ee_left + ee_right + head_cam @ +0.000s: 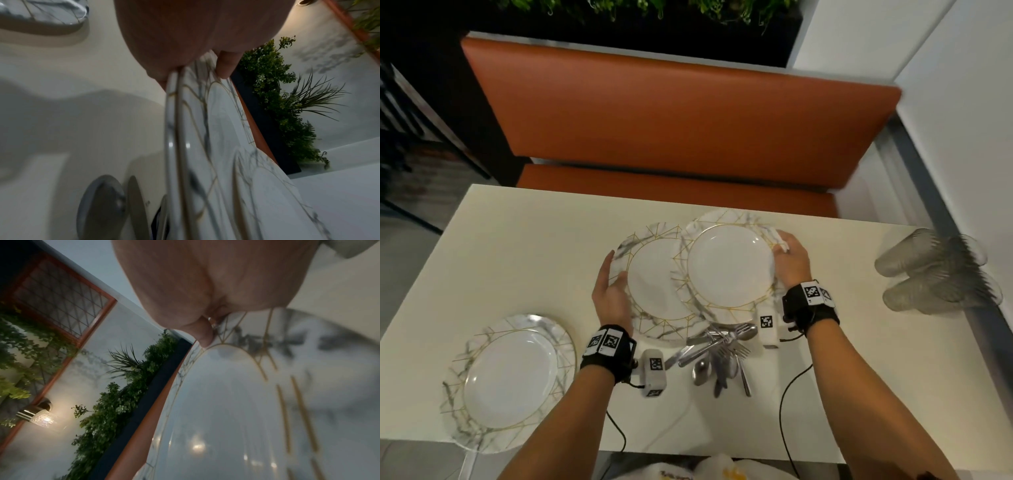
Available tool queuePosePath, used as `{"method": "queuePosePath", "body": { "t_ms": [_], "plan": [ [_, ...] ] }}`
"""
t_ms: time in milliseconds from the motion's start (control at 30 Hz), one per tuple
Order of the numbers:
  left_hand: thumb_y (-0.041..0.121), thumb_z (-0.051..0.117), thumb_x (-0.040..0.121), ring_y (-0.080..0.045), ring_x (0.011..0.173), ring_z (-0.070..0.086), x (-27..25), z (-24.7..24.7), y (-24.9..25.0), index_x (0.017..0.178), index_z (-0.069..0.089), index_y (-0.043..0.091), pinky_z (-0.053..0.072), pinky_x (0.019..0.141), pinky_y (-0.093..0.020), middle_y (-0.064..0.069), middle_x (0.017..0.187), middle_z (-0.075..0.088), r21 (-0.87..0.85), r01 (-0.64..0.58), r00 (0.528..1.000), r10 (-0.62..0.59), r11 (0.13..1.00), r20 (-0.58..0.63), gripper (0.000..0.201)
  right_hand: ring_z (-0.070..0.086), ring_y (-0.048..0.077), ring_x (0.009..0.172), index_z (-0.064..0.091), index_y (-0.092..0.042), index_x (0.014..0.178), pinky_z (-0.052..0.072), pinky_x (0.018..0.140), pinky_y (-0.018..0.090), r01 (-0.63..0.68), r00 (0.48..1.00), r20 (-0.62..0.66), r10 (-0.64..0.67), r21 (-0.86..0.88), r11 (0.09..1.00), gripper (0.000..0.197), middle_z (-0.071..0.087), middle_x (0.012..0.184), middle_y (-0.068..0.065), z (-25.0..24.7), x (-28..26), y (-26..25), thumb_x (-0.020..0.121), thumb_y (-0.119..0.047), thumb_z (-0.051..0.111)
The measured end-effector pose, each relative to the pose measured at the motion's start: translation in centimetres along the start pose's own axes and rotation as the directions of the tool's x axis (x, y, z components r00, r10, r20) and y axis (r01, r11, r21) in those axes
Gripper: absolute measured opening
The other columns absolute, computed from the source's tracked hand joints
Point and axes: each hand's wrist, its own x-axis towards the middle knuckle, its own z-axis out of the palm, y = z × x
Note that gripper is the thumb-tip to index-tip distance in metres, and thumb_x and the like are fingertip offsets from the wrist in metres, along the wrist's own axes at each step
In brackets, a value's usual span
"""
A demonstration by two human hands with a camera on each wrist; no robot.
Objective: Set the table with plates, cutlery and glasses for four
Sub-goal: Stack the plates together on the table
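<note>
Marble-patterned plates with gold lines lie on the white table (524,240). One plate (512,380) sits at the near left. My left hand (610,291) grips the left rim of a plate stack (654,291) at the table's middle; its thumb lies on the rim (179,113), and two rims show there. My right hand (789,260) holds the right edge of a top plate (729,263), shifted right and lifted over the stack, thumb (203,334) on the rim. A pile of forks, spoons and knives (719,349) lies just in front of the plates.
Several clear glasses (928,270) lie on their sides at the table's right edge. An orange bench (671,113) runs behind the table, with plants above it. Cables trail from both wrists to the near edge. A white wall closes off the right side.
</note>
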Motion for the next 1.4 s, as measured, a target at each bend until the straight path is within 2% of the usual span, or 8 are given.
{"method": "queuePosePath", "body": {
  "t_ms": [233, 400, 567, 733, 833, 1067, 1233, 1400],
  "plan": [
    [0.005, 0.041, 0.101, -0.022, 0.135, 0.056, -1.5, 0.9, -1.2, 0.131, 0.068, 0.038, 0.045, 0.115, -0.039, 0.000, 0.144, 0.061, -0.028, 0.047, 0.998, -0.048, 0.998, -0.030, 0.052, 0.050, 0.035, 0.131, 0.039, -0.024, 0.151, 0.041, 0.104, 0.037, 0.012, 0.984, 0.176, 0.004, -0.091, 0.996, 0.045, 0.051, 0.148, 0.013, 4.3, -3.9, 0.8, 0.106, -0.019, 0.038],
    [0.024, 0.043, 0.103, -0.059, 0.141, 0.032, -1.9, 0.3, -1.9, 0.123, 0.064, 0.053, 0.032, 0.113, -0.072, -0.020, 0.150, 0.053, 0.083, 0.076, 0.995, -0.069, 0.994, -0.073, 0.042, 0.052, 0.034, 0.130, 0.036, -0.023, 0.153, 0.043, 0.103, 0.036, 0.009, 0.971, 0.237, 0.015, -0.102, 0.995, 0.047, 0.051, 0.148, 0.013, 6.5, -5.3, 0.8, 0.106, -0.020, 0.036],
    [0.039, 0.053, 0.101, -0.036, 0.109, 0.063, -2.6, -0.8, -1.9, 0.109, 0.054, 0.043, 0.050, 0.097, -0.049, -0.018, 0.132, 0.063, 0.119, 0.087, 0.984, -0.067, 0.989, -0.166, 0.009, 0.052, 0.031, 0.132, 0.040, -0.021, 0.152, 0.044, 0.106, 0.037, 0.041, 0.958, 0.285, 0.002, -0.145, 0.989, 0.047, 0.051, 0.148, 0.011, 8.2, -6.0, 1.0, 0.105, -0.019, 0.039],
    [0.047, 0.069, 0.086, -0.038, 0.141, 0.049, -3.0, -3.8, -1.8, 0.127, 0.051, 0.067, 0.041, 0.115, -0.060, -0.014, 0.152, 0.052, 0.191, 0.005, 0.995, 0.014, 0.982, -0.101, 0.049, 0.046, 0.032, 0.137, 0.038, -0.020, 0.153, 0.041, 0.113, 0.043, 0.051, 0.960, 0.281, -0.004, -0.160, 0.986, 0.047, 0.046, 0.152, 0.013, 10.8, -7.7, 0.0, 0.106, -0.019, 0.038],
    [0.039, 0.075, 0.085, -0.022, 0.147, 0.041, -2.7, -6.1, -0.9, 0.145, 0.043, 0.057, 0.038, 0.119, -0.053, 0.005, 0.160, 0.042, 0.203, -0.012, 0.995, 0.033, 0.979, -0.096, 0.070, 0.043, 0.032, 0.139, 0.036, -0.019, 0.154, 0.039, 0.110, 0.040, 0.060, 0.960, 0.278, -0.017, -0.145, 0.988, 0.048, 0.044, 0.152, 0.013, 12.8, -9.4, -1.2, 0.106, -0.016, 0.038],
    [0.023, 0.075, 0.093, -0.012, 0.146, 0.035, 0.0, -15.4, 1.8, 0.154, 0.043, 0.032, 0.035, 0.120, -0.041, 0.004, 0.161, 0.041, 0.304, -0.101, 0.978, 0.151, 0.947, -0.145, 0.069, 0.042, 0.021, 0.141, 0.044, -0.024, 0.150, 0.032, 0.119, 0.039, -0.017, 0.924, 0.382, -0.015, 0.079, 0.997, 0.049, 0.047, 0.153, 0.001, 19.5, -14.6, -3.3, 0.106, -0.045, 0.036],
    [0.020, 0.072, 0.096, -0.017, 0.149, 0.034, 3.3, -23.0, 5.3, 0.156, 0.042, 0.027, 0.031, 0.114, -0.028, 0.000, 0.162, 0.040, 0.358, -0.126, 0.963, 0.200, 0.925, -0.178, 0.068, 0.063, 0.023, 0.077, 0.067, -0.018, 0.116, 0.049, 0.062, 0.028, -0.122, 0.929, 0.362, 0.081, 0.092, 0.988, 0.038, 0.070, 0.097, 0.011, 26.0, -19.5, -3.7, 0.104, -0.034, 0.035],
    [0.022, 0.074, 0.095, -0.016, 0.146, 0.041, 6.3, -28.4, 7.1, 0.154, 0.043, 0.031, 0.035, 0.118, -0.033, 0.003, 0.158, 0.045, 0.367, -0.167, 0.957, 0.240, 0.915, -0.162, 0.068, 0.065, 0.028, 0.112, 0.061, -0.015, 0.127, 0.047, 0.093, 0.027, -0.032, 0.867, 0.472, 0.158, -0.264, 0.964, 0.032, 0.070, 0.121, 0.009, 31.3, -25.0, -2.0, 0.098, -0.024, 0.055]
  ]
}}
